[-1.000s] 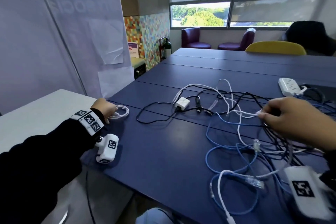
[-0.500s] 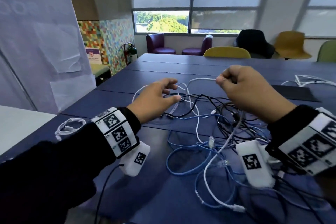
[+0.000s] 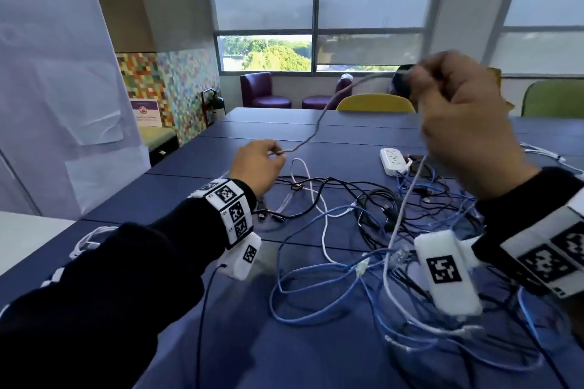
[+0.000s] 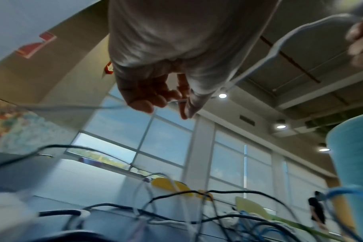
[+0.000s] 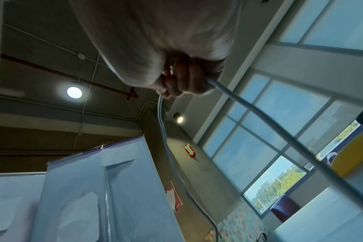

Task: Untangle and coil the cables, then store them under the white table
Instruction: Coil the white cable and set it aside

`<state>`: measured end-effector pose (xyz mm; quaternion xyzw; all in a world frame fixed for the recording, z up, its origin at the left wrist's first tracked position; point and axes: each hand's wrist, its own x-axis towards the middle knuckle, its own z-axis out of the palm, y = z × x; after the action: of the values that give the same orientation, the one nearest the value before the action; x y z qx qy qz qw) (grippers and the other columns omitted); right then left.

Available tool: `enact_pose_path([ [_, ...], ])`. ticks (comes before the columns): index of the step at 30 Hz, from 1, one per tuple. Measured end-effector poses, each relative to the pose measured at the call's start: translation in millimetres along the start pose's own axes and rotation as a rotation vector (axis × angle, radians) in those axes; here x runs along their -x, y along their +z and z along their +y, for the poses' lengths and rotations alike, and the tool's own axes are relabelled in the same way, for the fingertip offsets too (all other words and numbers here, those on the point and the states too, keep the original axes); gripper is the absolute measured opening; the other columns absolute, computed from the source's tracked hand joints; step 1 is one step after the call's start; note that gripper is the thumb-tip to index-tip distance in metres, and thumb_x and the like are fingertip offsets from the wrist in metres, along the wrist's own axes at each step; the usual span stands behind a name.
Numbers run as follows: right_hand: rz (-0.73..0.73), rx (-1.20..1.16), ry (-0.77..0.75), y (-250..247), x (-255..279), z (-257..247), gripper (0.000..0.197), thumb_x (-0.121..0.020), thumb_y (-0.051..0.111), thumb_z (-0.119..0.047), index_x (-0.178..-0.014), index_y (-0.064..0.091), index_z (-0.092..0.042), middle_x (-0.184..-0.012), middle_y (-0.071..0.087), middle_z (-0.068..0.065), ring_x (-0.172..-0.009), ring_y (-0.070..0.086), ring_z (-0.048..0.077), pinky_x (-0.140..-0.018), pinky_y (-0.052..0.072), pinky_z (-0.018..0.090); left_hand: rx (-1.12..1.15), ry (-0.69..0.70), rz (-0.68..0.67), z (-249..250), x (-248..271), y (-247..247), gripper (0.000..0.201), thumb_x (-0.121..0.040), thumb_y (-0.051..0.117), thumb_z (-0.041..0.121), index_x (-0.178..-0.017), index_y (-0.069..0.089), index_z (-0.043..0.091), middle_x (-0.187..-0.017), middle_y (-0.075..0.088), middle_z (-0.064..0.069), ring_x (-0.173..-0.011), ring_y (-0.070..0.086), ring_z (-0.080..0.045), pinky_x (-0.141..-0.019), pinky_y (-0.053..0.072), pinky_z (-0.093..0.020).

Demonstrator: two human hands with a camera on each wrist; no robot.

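A white cable (image 3: pixel 319 123) stretches through the air between both hands above the blue table (image 3: pixel 196 164). My left hand (image 3: pixel 259 164) pinches one end of it low over the table; the left wrist view shows the cable (image 4: pixel 176 101) held between thumb and fingers. Raised high at the right, my right hand (image 3: pixel 458 117) grips the same cable (image 5: pixel 259 114) in a fist, and the rest hangs down into the tangle of blue, black and white cables (image 3: pixel 363 230). A coiled white cable (image 3: pixel 91 238) lies at the table's left edge, by the white table (image 3: pixel 22 237).
A white power strip (image 3: pixel 393 160) lies behind the tangle. More white cable (image 3: pixel 543 153) lies at the far right. Yellow (image 3: pixel 376 103) and green (image 3: pixel 553 98) chairs stand at the far edge, purple armchairs (image 3: pixel 262 91) by the window. A white banner (image 3: pixel 60 79) hangs at the left.
My left hand left the coiled white cable, moved to the tangle and took one white cable's end. My right hand rose high, pulling that cable up out of the tangle.
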<state>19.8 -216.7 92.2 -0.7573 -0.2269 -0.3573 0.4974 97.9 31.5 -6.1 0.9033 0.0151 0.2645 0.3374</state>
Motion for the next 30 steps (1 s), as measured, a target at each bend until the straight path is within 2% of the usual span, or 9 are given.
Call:
enact_pose_path([
  [3,0.154,-0.043,-0.028,-15,-14,3,0.018,-0.098,0.043,-0.029,-0.081,0.050,-0.030,-0.066,0.047,-0.003,-0.054,0.044,0.015,-0.050,0.038,0.033,-0.150,-0.102,-0.027,-32,-7,-10,0.013,-0.086,0.065,0.025,-0.074,0.065,0.018,-0.079,0.063,-0.005,-0.086,0.061,-0.030,-0.072,0.045,-0.031],
  [7,0.400,-0.325,0.073,-26,-33,18,0.017,-0.099,0.038,-0.025,-0.082,0.044,-0.025,-0.057,0.038,-0.011,-0.038,0.033,0.003,-0.038,0.034,0.018,-0.182,-0.214,-0.067,-82,-6,-18,0.025,-0.087,0.066,0.027,-0.076,0.070,0.006,-0.079,0.068,-0.014,-0.080,0.062,-0.032,-0.069,0.045,-0.033],
  [11,0.600,-0.299,0.118,-37,-40,44,0.016,-0.099,0.038,-0.023,-0.083,0.042,-0.024,-0.059,0.043,-0.012,-0.045,0.043,0.002,-0.041,0.037,0.015,-0.018,-0.306,-0.065,-112,-6,-25,0.039,-0.095,0.058,0.034,-0.070,0.072,0.008,-0.076,0.072,-0.015,-0.066,0.059,-0.025,-0.068,0.047,-0.034],
  [16,0.299,-0.214,0.292,-11,-20,60,0.024,-0.105,0.031,-0.014,-0.087,0.041,-0.026,-0.072,0.050,-0.005,-0.051,0.044,-0.001,-0.046,0.036,0.012,0.483,-0.432,0.086,-77,-13,-39,0.042,-0.103,0.041,0.036,-0.074,0.053,0.008,-0.059,0.057,-0.012,-0.053,0.065,-0.026,-0.054,0.056,-0.037],
  [20,-0.046,0.018,0.384,0,-7,76,0.018,-0.100,0.049,-0.014,-0.084,0.056,-0.019,-0.069,0.041,-0.001,-0.054,0.032,0.008,-0.039,0.029,0.013,0.721,-0.385,0.069,-25,-12,-48,0.040,-0.104,0.034,0.039,-0.075,0.043,0.014,-0.063,0.051,-0.009,-0.057,0.066,-0.023,-0.064,0.057,-0.041],
  [24,-0.212,0.183,0.375,5,-1,78,0.016,-0.096,0.057,-0.021,-0.083,0.064,-0.016,-0.063,0.044,0.000,-0.052,0.037,0.014,-0.049,0.035,0.024,0.716,-0.322,-0.012,7,-6,-41,0.040,-0.103,0.035,0.040,-0.072,0.042,0.017,-0.066,0.047,-0.002,-0.064,0.062,-0.020,-0.076,0.052,-0.042],
  [27,-0.219,0.180,0.387,6,-1,73,0.021,-0.098,0.053,-0.021,-0.078,0.060,-0.019,-0.073,0.056,0.004,-0.058,0.048,0.019,-0.057,0.049,0.035,0.953,-0.363,-0.143,26,4,-33,0.040,-0.104,0.036,0.040,-0.073,0.042,0.016,-0.056,0.039,0.001,-0.043,0.046,-0.014,-0.053,0.052,-0.032],
  [28,-0.232,0.188,0.375,6,0,71,0.023,-0.098,0.052,-0.019,-0.077,0.059,-0.020,-0.077,0.061,0.005,-0.060,0.049,0.017,-0.060,0.049,0.035,1.049,-0.371,-0.177,32,8,-31,0.037,-0.104,0.036,0.038,-0.076,0.044,0.015,-0.054,0.034,0.003,-0.039,0.035,-0.011,-0.042,0.044,-0.024],
  [30,-0.304,0.214,0.333,4,5,66,0.026,-0.099,0.050,-0.016,-0.075,0.057,-0.019,-0.078,0.064,0.003,-0.060,0.048,0.012,-0.061,0.044,0.029,1.185,-0.338,-0.181,38,13,-30,0.027,-0.105,0.037,0.029,-0.090,0.050,0.011,-0.055,0.032,0.004,-0.040,0.027,-0.008,-0.039,0.030,-0.019],
])
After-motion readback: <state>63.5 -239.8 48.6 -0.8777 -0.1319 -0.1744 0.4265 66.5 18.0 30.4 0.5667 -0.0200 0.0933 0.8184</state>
